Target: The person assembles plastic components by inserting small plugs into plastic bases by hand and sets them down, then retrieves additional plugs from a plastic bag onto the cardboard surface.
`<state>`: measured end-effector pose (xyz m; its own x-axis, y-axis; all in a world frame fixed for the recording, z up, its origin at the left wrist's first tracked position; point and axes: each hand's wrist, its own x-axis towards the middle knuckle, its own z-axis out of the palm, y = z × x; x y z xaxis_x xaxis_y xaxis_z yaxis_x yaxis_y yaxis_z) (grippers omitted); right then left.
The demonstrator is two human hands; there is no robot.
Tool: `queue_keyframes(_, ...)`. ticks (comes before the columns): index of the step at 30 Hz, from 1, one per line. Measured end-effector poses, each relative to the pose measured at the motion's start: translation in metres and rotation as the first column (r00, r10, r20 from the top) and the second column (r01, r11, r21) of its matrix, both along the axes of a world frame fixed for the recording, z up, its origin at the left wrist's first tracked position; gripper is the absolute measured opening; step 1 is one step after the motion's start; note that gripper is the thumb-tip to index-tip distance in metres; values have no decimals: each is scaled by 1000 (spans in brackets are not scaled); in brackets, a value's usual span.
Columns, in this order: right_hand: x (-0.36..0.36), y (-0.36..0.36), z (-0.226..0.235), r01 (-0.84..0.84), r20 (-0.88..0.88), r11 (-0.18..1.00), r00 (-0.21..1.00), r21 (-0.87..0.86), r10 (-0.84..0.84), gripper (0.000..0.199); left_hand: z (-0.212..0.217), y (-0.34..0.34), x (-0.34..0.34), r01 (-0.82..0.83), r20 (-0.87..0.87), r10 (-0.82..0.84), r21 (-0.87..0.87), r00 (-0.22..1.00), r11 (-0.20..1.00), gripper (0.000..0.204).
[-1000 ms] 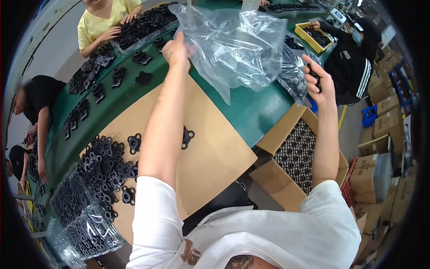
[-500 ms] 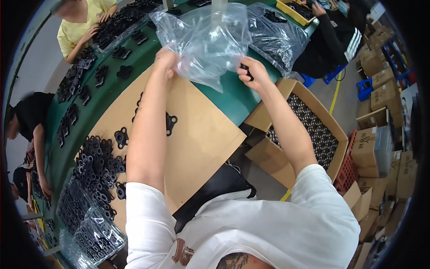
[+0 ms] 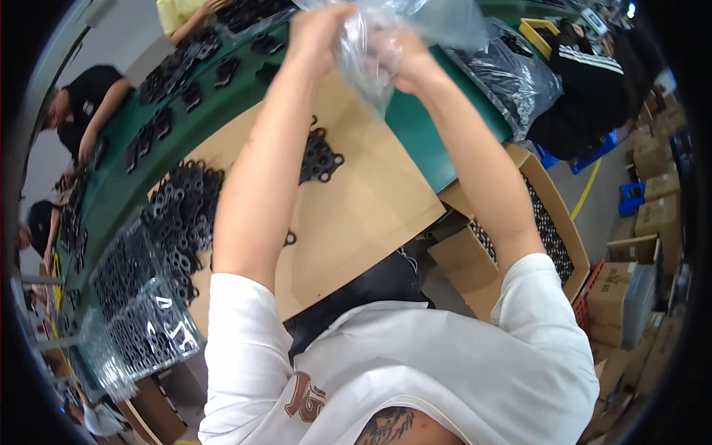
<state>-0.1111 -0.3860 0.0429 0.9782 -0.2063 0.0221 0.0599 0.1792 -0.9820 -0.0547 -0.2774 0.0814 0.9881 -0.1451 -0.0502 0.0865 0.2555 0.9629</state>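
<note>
At the top of the head view, a clear plastic bag (image 3: 445,22) is bunched up in front of me. My left hand (image 3: 320,35) is closed at the bag's left side, gripping the film. My right hand (image 3: 411,65) reaches into or against the same plastic from the right. Its fingers are blurred and partly covered, so their grip does not show. Below both arms lies a flat cardboard sheet (image 3: 371,200). Black three-lobed parts with ringed holes (image 3: 320,156) rest on it beside my left forearm, and a larger heap of such parts (image 3: 182,211) covers its left side.
Clear trays of black parts (image 3: 144,319) stand at the lower left. Along the green conveyor (image 3: 211,111) lie more black parts, with co-workers beyond. An open cardboard box (image 3: 556,200) of packed parts sits right. Behind it are stacked cartons (image 3: 656,215) and a filled bag (image 3: 512,81).
Both hands have moved farther away and closer together, gathering the bag between them. The black object seen in my right hand no longer shows. The view has shifted.
</note>
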Motion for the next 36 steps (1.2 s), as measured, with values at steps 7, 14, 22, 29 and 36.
queue_keyframes(7, -29, 38, 19, -288, 304, 867, 938, 406, 169, 29, -14, 195, 73, -47, -49, 37, -223, 998, 974, 49)
queue_keyframes(14, 43, 9, -57, -602, 254, 342, 689, 722, 678, 25, -10, 277, -124, -329, 54, 399, -473, 915, 817, 24)
queue_keyframes(22, 83, 156, -55, -319, -118, 535, 767, 782, 631, 24, -79, 376, -280, -679, -14, 730, -380, 684, 629, 18)
queue_keyframes(29, 43, 227, 1, -287, 33, 146, 537, 947, 843, 24, -266, 469, -505, -859, -159, 965, -442, -208, -258, 36)
queue_keyframes(36, 27, 262, 16, -540, 67, 89, 261, 837, 963, 34, -406, 348, -530, -714, -303, 898, 546, 319, 438, 57)
